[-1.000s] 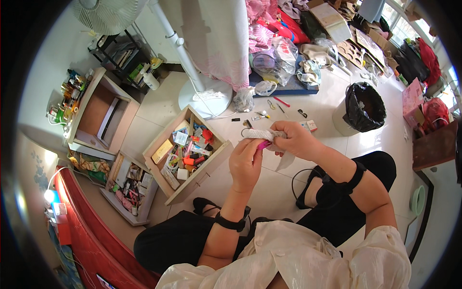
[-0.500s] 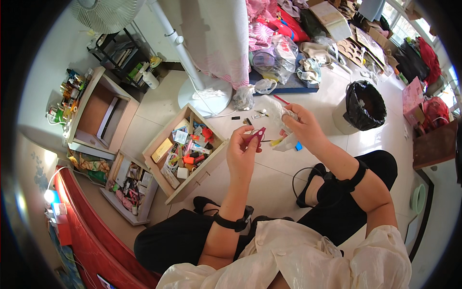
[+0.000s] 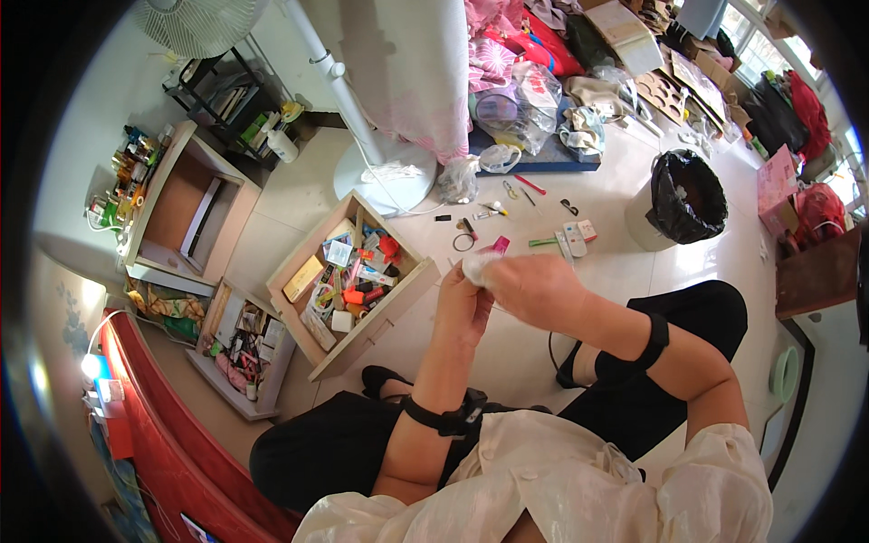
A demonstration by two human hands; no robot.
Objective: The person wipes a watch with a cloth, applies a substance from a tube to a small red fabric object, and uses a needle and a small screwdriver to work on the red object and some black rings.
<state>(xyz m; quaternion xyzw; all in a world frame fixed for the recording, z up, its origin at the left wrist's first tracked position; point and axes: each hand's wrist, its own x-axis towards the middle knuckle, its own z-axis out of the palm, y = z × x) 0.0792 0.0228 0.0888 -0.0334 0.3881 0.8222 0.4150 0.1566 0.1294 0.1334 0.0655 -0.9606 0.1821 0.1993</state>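
Observation:
My two hands meet in front of me, above the floor beside the open drawer. My right hand (image 3: 543, 288) is closed on a crumpled white tissue (image 3: 476, 268), pressing it against my left hand. My left hand (image 3: 460, 303) is closed beneath the tissue around a small pink-handled tool, mostly covered by the tissue and fingers. A bright pink piece (image 3: 501, 244) shows just beyond the tissue; I cannot tell whether it belongs to that tool. The wooden drawer (image 3: 376, 330) to the left holds lipsticks, small boxes and other small items.
On the floor ahead lie a red stick (image 3: 530, 185), a black ring (image 3: 463, 242), a white box (image 3: 587, 230) and several small items. A black-lined bin (image 3: 654, 217) stands right; a second drawer (image 3: 262, 407) and a cabinet (image 3: 195, 208) stand left. A fan base (image 3: 385, 181) is behind.
My right hand has moved left and down with the tissue, onto the tool in my left hand. Floor items that were behind the hand and tissue now show.

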